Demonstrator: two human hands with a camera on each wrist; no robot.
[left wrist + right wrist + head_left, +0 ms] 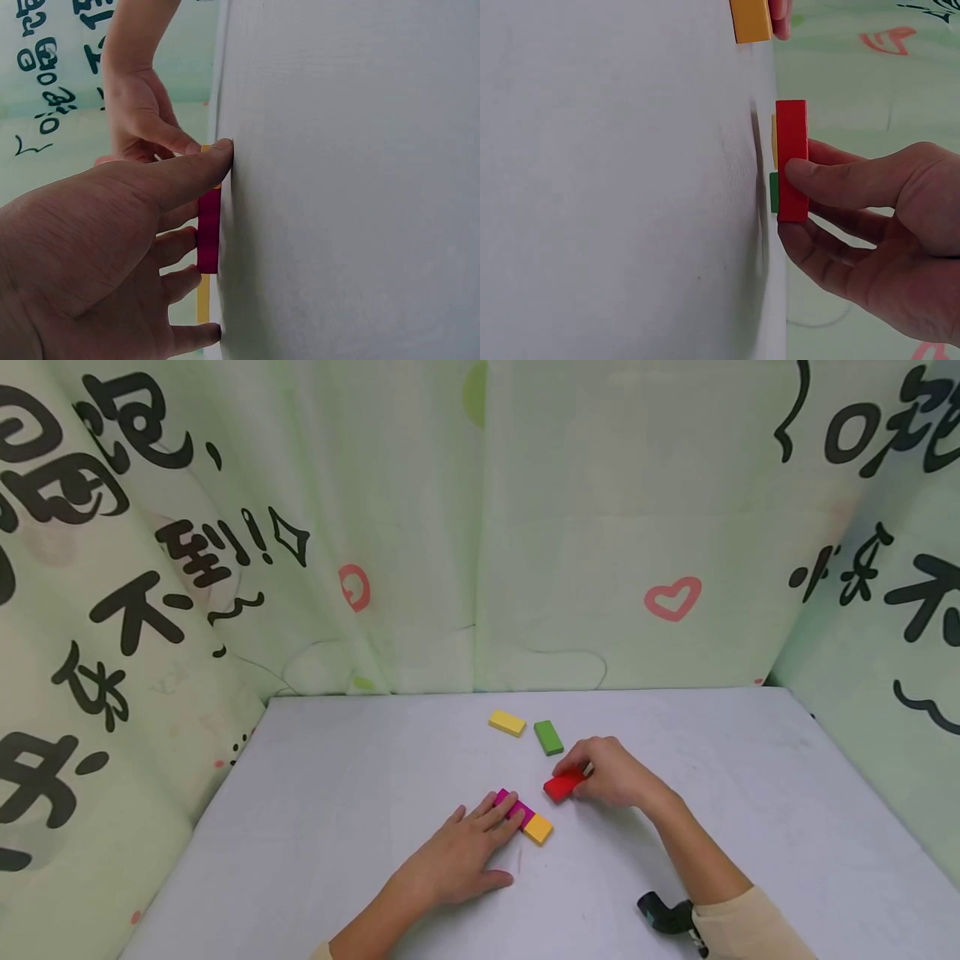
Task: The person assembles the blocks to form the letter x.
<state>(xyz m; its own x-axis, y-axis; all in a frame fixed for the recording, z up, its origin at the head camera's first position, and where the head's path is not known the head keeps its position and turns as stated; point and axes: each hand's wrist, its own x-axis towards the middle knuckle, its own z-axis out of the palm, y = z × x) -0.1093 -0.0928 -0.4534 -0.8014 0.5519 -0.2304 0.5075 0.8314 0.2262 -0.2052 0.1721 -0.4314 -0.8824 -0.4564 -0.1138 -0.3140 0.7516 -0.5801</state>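
My left hand (465,856) lies palm down on the table, its spread fingertips on a magenta block (522,814). An orange-yellow block (537,829) sits end to end with the magenta one, on its near right side. In the left wrist view, the fingertips meet the side of the magenta block (209,232) while the thumb reaches past the orange one. My right hand (611,772) pinches a red block (564,785) between thumb and fingers, just right of and beyond that row. The right wrist view shows the red block (792,135) held lengthwise, the thumb across its face.
Farther back on the white-covered table (360,760) lie a yellow block (507,722) and a green block (549,737). A black device (666,913) sits at the right sleeve. Pale green printed curtains (570,527) enclose the back and sides.
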